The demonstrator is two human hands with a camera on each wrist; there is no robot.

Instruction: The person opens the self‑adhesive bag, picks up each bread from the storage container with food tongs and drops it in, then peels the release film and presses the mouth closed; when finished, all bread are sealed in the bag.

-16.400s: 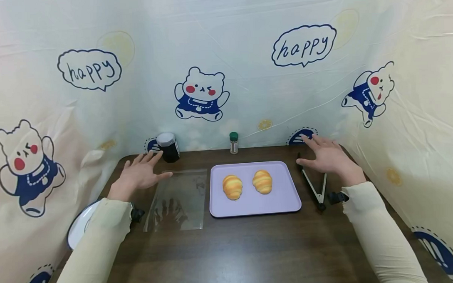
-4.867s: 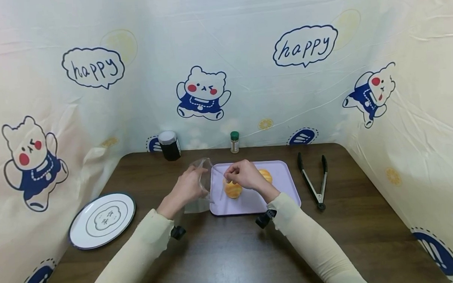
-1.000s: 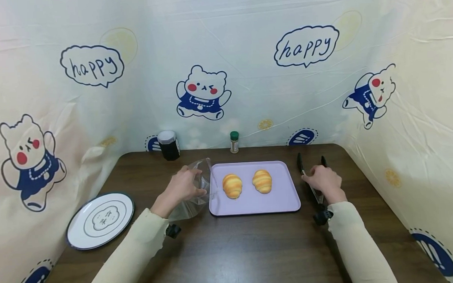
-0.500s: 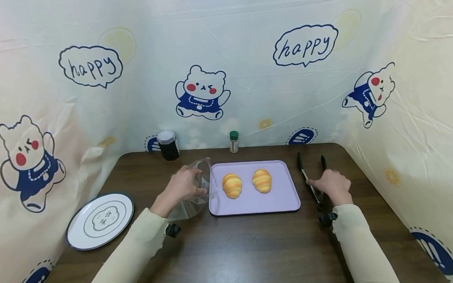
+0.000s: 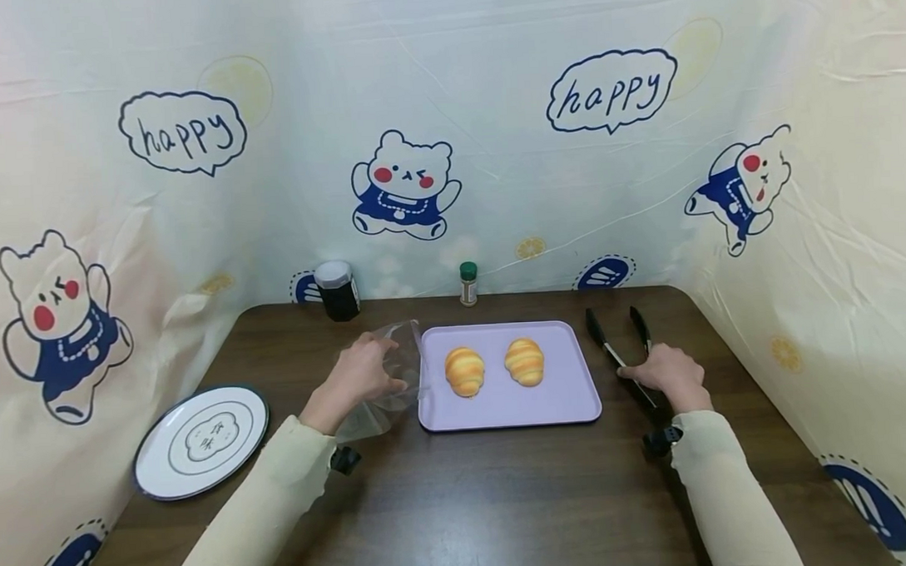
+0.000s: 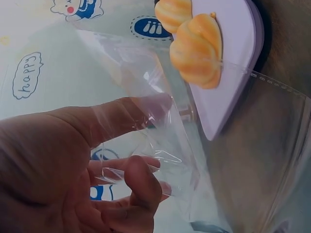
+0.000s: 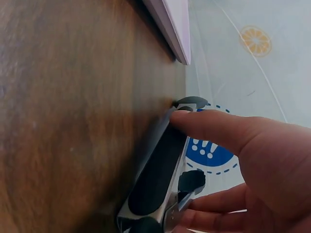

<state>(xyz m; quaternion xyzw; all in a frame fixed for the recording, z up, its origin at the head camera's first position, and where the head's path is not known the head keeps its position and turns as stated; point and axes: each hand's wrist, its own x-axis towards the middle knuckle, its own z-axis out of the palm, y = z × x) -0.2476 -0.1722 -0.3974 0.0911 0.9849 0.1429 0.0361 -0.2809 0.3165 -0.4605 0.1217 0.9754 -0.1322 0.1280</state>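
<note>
My left hand [image 5: 357, 375] holds a clear plastic bag [image 5: 405, 351] by its edge, left of the lilac tray [image 5: 562, 400]. In the left wrist view the plastic bag [image 6: 167, 155] covers part of the fingers, and its mouth gapes toward the tray. Two croissant-shaped breads [image 5: 464, 372] [image 5: 524, 362] lie apart on the tray. To the tray's right, my right hand [image 5: 669, 374] grips metal tongs with black ends [image 5: 595, 326], their arms spread. The right wrist view shows the thumb on one arm of the tongs [image 7: 158, 170] and fingers on the other side.
A white plate [image 5: 197, 471] with a dark rim lies at the table's left. Along the back edge stand a dark jar [image 5: 339, 299] with a grey lid and a small green-capped bottle [image 5: 468, 287]. A printed cloth [image 5: 492, 107] hangs behind and at both sides.
Since the oldest frame the bag has gone from flat on the table to raised in my left hand. Within the last second my right hand took the tongs, which have turned slightly leftward.
</note>
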